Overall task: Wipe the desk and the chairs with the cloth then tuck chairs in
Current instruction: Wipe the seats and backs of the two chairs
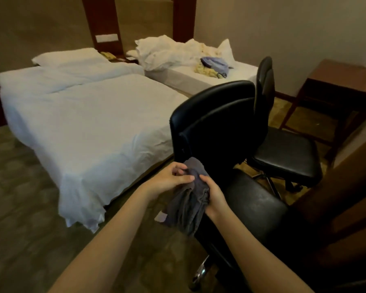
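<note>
Grey cloth (188,204) hangs bunched at the lower centre of the frame, held between both hands. The left hand (169,180) pinches its top fold with curled fingers, and the right hand (215,197) clasps its side.

The hands seem to be regathering the cloth, not wiping. The near chair (216,123) at centre and the far chair (287,157) to its right both stand out from the desk (347,187), the brown wood at the right edge, so tucking in is not yet done. The near seat looks dull and smeared, so it probably needs wiping. Whether the desk is wiped cannot be told.

A patterned carpet (19,208) fills the lower left. A made bed (82,113) lies left of centre, a rumpled bed (178,53) above it, and a side table (342,81) sits in the upper right.
</note>
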Tool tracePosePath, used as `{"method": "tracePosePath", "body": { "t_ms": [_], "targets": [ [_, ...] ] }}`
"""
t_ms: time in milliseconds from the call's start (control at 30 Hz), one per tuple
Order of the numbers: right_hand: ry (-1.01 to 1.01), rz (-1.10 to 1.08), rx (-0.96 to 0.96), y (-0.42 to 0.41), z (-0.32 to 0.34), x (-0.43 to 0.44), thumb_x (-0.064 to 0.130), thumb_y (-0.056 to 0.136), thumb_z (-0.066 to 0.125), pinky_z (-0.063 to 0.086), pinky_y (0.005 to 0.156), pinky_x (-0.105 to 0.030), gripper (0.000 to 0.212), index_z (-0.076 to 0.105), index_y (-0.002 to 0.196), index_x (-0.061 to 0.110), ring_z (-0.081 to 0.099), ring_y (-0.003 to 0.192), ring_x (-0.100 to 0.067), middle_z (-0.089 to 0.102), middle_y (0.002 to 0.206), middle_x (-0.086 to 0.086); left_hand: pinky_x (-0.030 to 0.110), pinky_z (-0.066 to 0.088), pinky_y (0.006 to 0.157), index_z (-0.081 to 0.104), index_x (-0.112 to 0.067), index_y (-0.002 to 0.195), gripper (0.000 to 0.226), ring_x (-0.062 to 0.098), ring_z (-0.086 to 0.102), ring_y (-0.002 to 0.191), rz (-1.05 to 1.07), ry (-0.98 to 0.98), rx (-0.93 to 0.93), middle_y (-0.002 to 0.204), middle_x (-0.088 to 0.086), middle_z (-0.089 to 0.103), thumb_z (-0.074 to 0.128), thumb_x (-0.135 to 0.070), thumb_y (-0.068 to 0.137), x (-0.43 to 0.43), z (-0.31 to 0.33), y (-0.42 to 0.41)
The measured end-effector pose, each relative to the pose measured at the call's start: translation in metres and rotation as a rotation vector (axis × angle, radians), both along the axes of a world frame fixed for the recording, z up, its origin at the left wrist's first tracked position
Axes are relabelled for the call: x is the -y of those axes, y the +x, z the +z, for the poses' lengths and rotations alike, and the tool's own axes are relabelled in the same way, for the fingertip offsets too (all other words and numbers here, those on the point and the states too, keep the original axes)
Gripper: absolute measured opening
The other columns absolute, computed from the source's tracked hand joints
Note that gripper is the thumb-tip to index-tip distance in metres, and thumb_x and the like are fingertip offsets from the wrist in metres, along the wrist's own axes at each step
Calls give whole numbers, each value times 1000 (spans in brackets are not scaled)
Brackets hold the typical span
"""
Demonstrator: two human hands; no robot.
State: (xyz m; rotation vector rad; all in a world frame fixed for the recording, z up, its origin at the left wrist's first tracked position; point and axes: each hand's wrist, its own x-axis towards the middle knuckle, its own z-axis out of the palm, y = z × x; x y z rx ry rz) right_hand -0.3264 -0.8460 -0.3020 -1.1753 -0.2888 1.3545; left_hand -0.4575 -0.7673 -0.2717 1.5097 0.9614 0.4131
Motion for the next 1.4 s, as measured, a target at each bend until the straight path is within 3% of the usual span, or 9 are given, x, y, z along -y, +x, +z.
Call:
{"method": "tracePosePath", "body": {
  "t_ms": [167,300,467,533,733,967,1133,1267,1400],
  "targets": [
    [109,22,120,-48,43,-50,18,98,46,51,91,-42,32,60,120,0,62,106,-36,65,113,-24,36,53,83,48,-20,98,42,20,59,98,342,25,59,106,7,56,80,-28,72,-34,21,-37],
    [169,45,192,-70,75,-96,18,97,49,55,80,-35,28,63,115,2,66,97,-29,68,107,-18,26,51,62,44,-16,106,36,15,57,78,376,-30,183,94,5,55,68,-2,82,-75,46,-77],
    [232,82,915,-94,112,-145,16,94,54,37,59,-27,27,58,67,11,48,60,-11,53,61,-2,38,52,82,47,-15,108,37,27,56,96,394,58,84,105,11,54,62,7,83,-113,60,-107],
    [230,84,1017,-98,128,-165,17,95,52,32,57,-28,29,53,66,10,42,58,-9,45,57,1,37,51,83,47,-15,108,36,27,55,98,410,45,93,108,11,54,61,7,83,-126,60,-113],
    [214,42,811,-85,148,-215,15,93,54,44,71,-28,16,67,89,7,55,75,-14,60,77,-4,30,51,73,48,-16,110,35,25,54,99,433,77,116,121,14,54,63,1,84,-168,64,-117],
    [189,185,631,-52,169,-281,21,88,61,49,79,-29,13,67,94,11,62,88,-20,68,89,-8,33,39,81,33,-28,133,68,23,43,113,194,151,15,131,5,38,70,-7,80,-235,87,-103],
    [169,331,612,-14,177,-329,23,83,63,47,95,-38,26,68,103,7,62,104,-28,70,104,-14,29,33,94,38,-30,132,63,18,36,122,38,296,75,140,3,37,58,3,81,-291,124,-68],
    [174,462,560,10,196,-362,17,89,54,48,90,-34,22,65,102,4,64,95,-25,68,103,-15,33,33,106,49,-16,128,50,19,40,126,-113,375,-1,132,1,50,62,-5,82,-334,136,-33],
    [164,494,641,26,213,-387,17,90,54,50,79,-30,17,65,95,6,65,84,-19,70,90,-8,26,48,91,54,-7,125,41,21,58,111,-126,226,91,120,7,62,63,-6,85,-367,135,-17]
  ]
}}
